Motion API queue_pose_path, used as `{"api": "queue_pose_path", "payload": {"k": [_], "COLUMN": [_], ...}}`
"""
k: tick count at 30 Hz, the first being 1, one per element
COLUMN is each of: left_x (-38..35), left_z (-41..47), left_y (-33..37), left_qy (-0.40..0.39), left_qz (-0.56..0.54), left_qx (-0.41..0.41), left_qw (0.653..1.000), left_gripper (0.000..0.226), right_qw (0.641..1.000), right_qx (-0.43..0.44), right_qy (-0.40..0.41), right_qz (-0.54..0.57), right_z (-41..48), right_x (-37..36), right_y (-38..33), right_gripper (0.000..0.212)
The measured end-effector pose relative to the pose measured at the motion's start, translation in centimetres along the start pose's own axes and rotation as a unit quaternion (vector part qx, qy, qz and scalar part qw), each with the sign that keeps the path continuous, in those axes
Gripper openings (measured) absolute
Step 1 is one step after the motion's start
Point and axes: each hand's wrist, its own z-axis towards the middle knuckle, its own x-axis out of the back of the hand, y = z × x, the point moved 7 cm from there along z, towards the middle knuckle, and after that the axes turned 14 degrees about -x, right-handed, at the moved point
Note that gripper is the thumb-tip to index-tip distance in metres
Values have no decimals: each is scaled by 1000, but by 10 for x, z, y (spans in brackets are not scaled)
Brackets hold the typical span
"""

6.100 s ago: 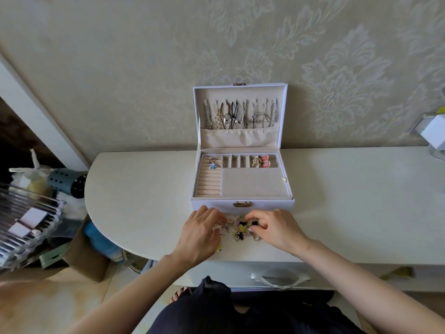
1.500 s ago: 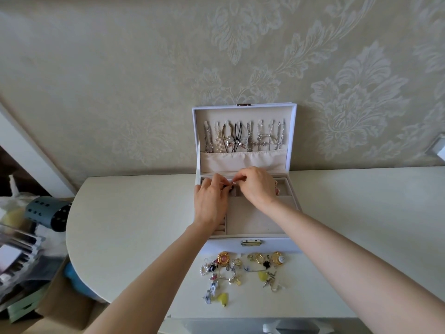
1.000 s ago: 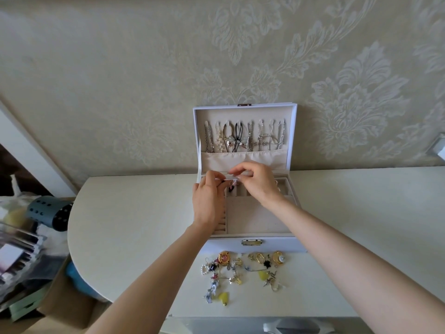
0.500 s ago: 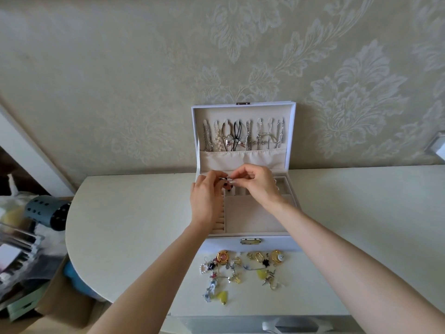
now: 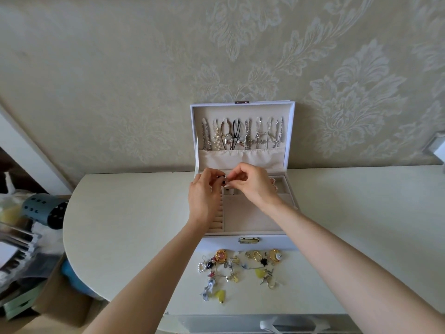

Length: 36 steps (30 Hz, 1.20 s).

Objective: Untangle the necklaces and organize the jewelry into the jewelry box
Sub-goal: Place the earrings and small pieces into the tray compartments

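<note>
Six seconds ago both hands were down in the loose jewelry (image 5: 238, 268) in front of the jewelry box (image 5: 269, 241). Now they are raised over the rear row of small compartments, much where they were half a second ago, with the fingertips drawn a little closer together. The left hand (image 5: 204, 191) has its thumb and forefinger curled in and pinches a small dark piece (image 5: 224, 181). The right hand (image 5: 250, 186) meets it from the other side, with thumb and forefinger nipped on the same piece and the other fingers bent loosely behind. The piece is too small and blurred to name. Both forearms reach forward from the lower corners, the left one crossing the ring rolls (image 5: 216, 214) on the left of the tray, the right one crossing the flat compartment (image 5: 243, 213). The backs of both hands face up. The box sits open against the wall on the pale worktop (image 5: 134, 213), lid upright, with the necklaces (image 5: 242, 136) hung in a row inside the lid, their ends tucked into the fabric pocket (image 5: 240, 157). The loose jewelry lies spread on the worktop just in front of the box's latch (image 5: 249, 240), as it did a second ago.
</note>
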Motion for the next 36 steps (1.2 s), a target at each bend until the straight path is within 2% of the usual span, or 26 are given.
{"api": "queue_pose_path", "payload": {"k": [7, 12, 15, 21, 28, 36], "left_x": [0, -6, -11, -5, -14, -11], "left_z": [-1, -2, -2, -2, -3, -2], "left_y": [2, -1, -3, 2, 0, 4], "left_qy": [-15, -64, -90, -51, -122, -93], "left_qz": [23, 118, 152, 159, 192, 176], "left_qx": [9, 0, -27, -8, -11, -22], "left_qw": [1000, 991, 984, 986, 974, 980], "left_gripper": [8, 9, 12, 23, 32, 42], "right_qw": [999, 975, 962, 954, 945, 941], "right_qx": [16, 13, -3, -22, -14, -22], "right_qy": [26, 40, 46, 60, 60, 61], "right_qz": [-36, -217, -270, -292, -321, -332], "right_z": [-2, 7, 6, 7, 4, 5], "right_x": [1, -1, 1, 5, 7, 7], "right_y": [5, 13, 17, 17, 14, 16], "right_gripper": [6, 8, 11, 13, 17, 17]}}
